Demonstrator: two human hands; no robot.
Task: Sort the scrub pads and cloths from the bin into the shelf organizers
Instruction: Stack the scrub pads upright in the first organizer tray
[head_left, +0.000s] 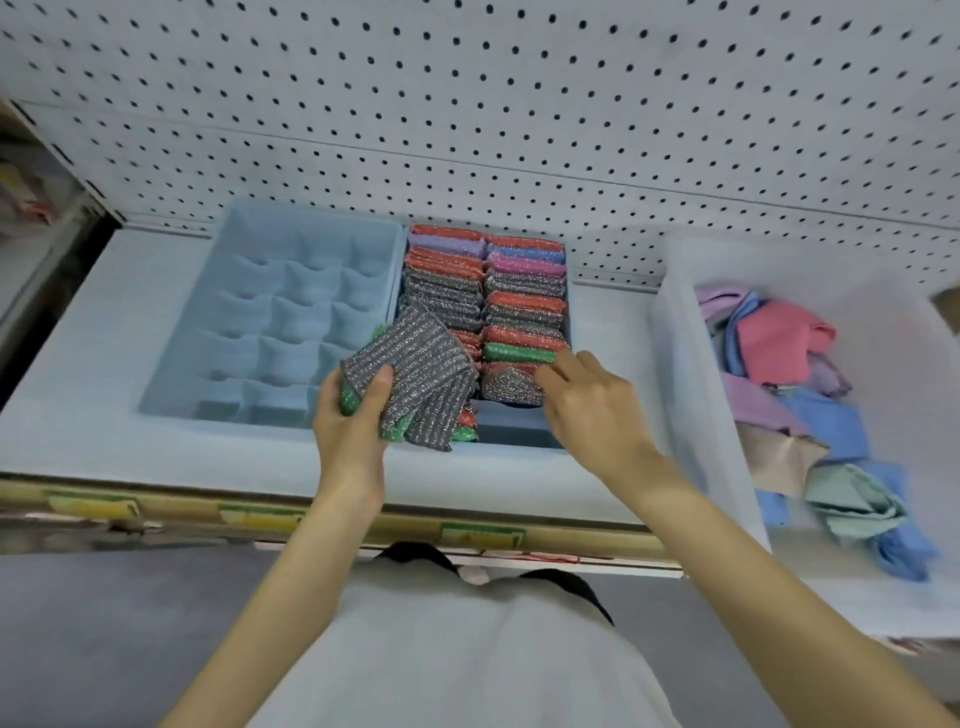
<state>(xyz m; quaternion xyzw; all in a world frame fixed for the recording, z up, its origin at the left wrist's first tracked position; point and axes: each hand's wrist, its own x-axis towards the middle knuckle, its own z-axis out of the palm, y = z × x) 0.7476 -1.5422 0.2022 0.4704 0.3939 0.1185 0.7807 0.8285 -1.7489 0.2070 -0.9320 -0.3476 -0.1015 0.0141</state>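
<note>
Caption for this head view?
Left hand holds silver scrub pads; right hand touches another pad in the blue organizer, cloths in the bin.

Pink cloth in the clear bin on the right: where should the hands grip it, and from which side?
Pinch the pink cloth at its bunched fold, coming down from above: it lies crumpled on top of the other cloths, and the walls of the clear bin block a sideways approach. The right hand is nearer.

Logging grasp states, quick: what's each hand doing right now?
Left hand: closed on a stack of scrub pads.
Right hand: open, touching a grey pad in the organizer.
</note>
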